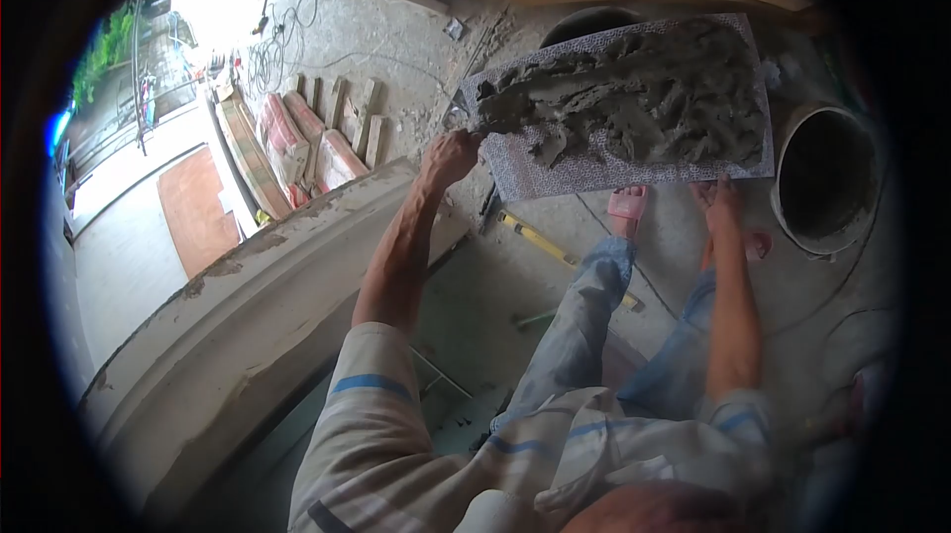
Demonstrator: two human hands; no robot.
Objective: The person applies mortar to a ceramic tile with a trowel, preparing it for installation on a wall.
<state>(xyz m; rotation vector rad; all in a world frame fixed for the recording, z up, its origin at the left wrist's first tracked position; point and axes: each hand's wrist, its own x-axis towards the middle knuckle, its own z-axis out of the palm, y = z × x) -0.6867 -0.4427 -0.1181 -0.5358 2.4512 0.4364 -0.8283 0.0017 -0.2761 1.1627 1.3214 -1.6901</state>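
Observation:
A speckled rectangular tile (pixel 535 174) is held up in front of me, its back or face loaded with lumpy wet grey mortar (pixel 644 97). At the tile's left edge, my left hand (pixel 453 158) is closed in a fist around what looks like a trowel, mostly hidden by the fingers and the mortar. My right hand (pixel 719 200) grips the lower long edge of the tile, right of its middle, with the fingers curled at the rim.
A round bucket (pixel 827 181) stands right of the tile. On the floor lies a yellow spirit level (pixel 540 239) beside my sandalled feet. A mortar-stained ledge (pixel 258 280) runs along the left. Beyond it are wood offcuts (pixel 357 117), wrapped packs (pixel 282 137) and a coiled cable (pixel 282 48).

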